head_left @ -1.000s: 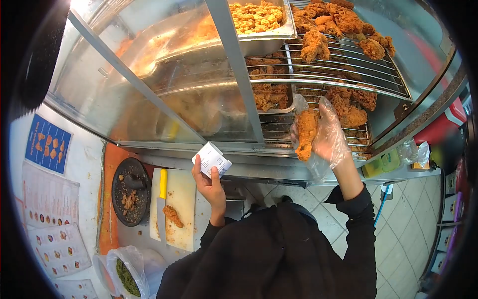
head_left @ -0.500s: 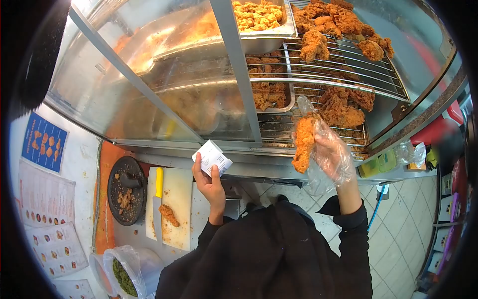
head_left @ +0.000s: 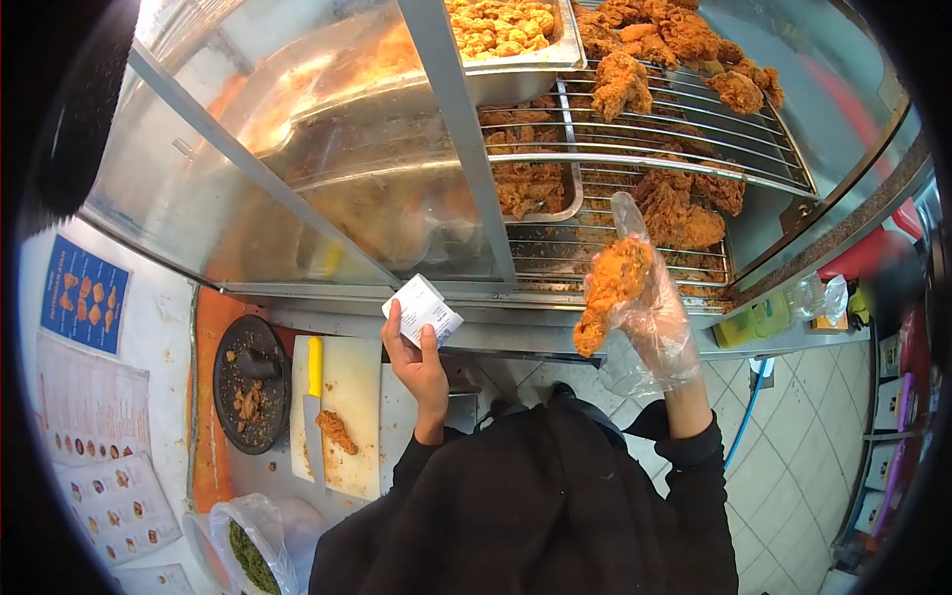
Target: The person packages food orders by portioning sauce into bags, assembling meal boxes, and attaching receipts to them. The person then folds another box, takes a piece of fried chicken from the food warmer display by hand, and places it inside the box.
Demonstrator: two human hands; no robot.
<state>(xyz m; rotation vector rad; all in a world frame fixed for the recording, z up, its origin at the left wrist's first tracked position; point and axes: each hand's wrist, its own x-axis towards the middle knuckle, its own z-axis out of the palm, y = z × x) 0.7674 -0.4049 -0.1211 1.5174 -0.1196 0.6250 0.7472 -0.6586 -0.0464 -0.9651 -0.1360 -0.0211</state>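
Observation:
In my left hand [head_left: 421,372] is a folded white paper slip [head_left: 423,309] with small print, pinched between thumb and fingers. My right hand [head_left: 659,322], inside a clear plastic glove, grips a fried chicken drumstick [head_left: 613,293] just in front of the display case. Close behind it, fried chicken pieces [head_left: 679,213] lie on the lower wire rack, and more sit on the upper rack [head_left: 714,124]. Below my left hand a white cutting board [head_left: 357,387] carries a yellow-handled knife [head_left: 314,382] and another fried chicken piece [head_left: 337,432].
A dark stone mortar [head_left: 236,397] with a pestle and crumbs stands left of the board. A plastic-lined tub of green stuff [head_left: 253,555] is at lower left. A metal tray of small fried pieces [head_left: 501,30] sits high in the case, beside the metal post [head_left: 461,139].
The drumstick has turned in my right hand, showing more of its broad side, and sits slightly lower. My left hand with the slip is nearly still.

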